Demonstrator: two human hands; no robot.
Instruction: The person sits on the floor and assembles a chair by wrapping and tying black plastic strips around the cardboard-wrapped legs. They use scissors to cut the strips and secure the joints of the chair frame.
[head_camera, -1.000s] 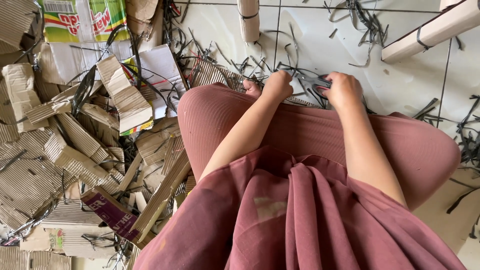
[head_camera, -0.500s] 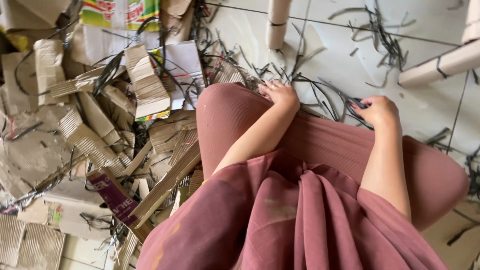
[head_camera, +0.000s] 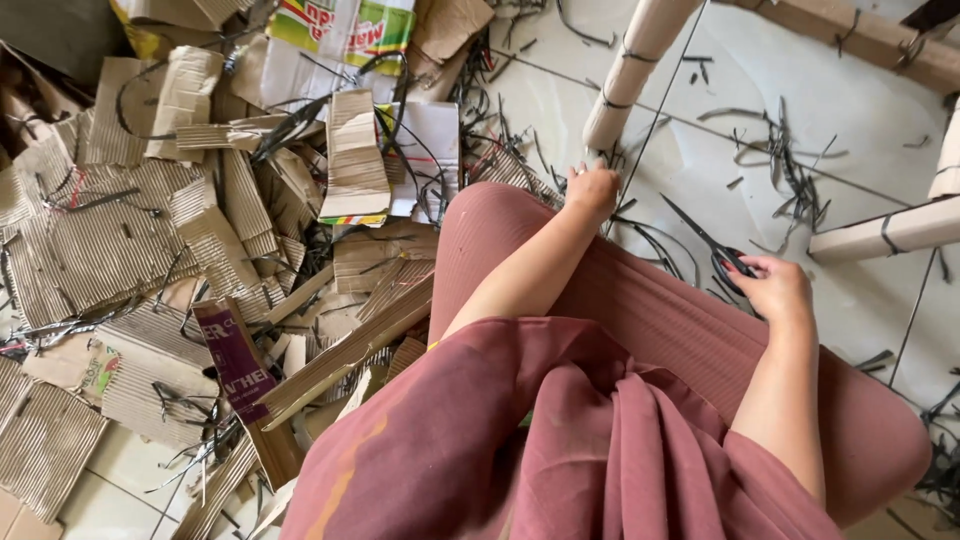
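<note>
My left hand (head_camera: 592, 188) reaches past my knee, and its fingers curl round the lower end of a pale rolled cardboard tube (head_camera: 628, 72) bound with dark strips. Off to the right, beside my leg, my right hand (head_camera: 778, 290) grips the handles of black scissors (head_camera: 700, 236). Their blades point up and left over the white tiled floor (head_camera: 720, 150). My pink clothing (head_camera: 600, 430) fills the lower middle of the view.
A heap of torn corrugated cardboard pieces (head_camera: 120, 240) and printed carton scraps (head_camera: 340, 30) covers the floor on the left. Dark thin strips (head_camera: 790, 165) are scattered over the tiles. Another bound cardboard roll (head_camera: 885, 232) lies at the right, and a third (head_camera: 860, 35) along the top.
My hands have drawn apart. The left one moved up to the tube's end. The right one swung to the right with the scissors.
</note>
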